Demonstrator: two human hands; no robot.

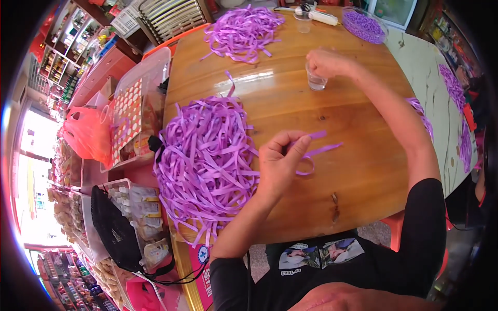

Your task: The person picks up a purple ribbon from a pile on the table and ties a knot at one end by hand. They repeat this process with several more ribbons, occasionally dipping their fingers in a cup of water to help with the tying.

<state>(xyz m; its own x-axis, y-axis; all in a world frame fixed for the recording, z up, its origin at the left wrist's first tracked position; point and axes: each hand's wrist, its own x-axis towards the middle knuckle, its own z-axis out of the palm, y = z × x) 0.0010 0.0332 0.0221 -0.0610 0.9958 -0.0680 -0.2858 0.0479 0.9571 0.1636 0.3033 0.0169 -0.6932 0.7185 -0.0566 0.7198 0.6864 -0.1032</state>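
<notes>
My left hand [282,158] is closed over the middle of the table, pinching a purple ribbon [318,134] between thumb and fingers. One short end sticks out past the thumb; a loop and another end hang below it. Farther off, my right hand [331,63] is closed, its fingertips at the mouth of a small clear cup [317,83] that holds clear liquid. What those fingers hold, if anything, is hidden. Beside my left forearm lies a large tangled pile of purple ribbons [205,160].
Another ribbon pile [244,32] lies at the far edge of the wooden table [290,207]. Far right are a clear bowl [386,35] of small purple pieces, another clear cup [304,25] and a white tool [322,18]. Plastic bins [166,65] and a red bag [85,132] stand left.
</notes>
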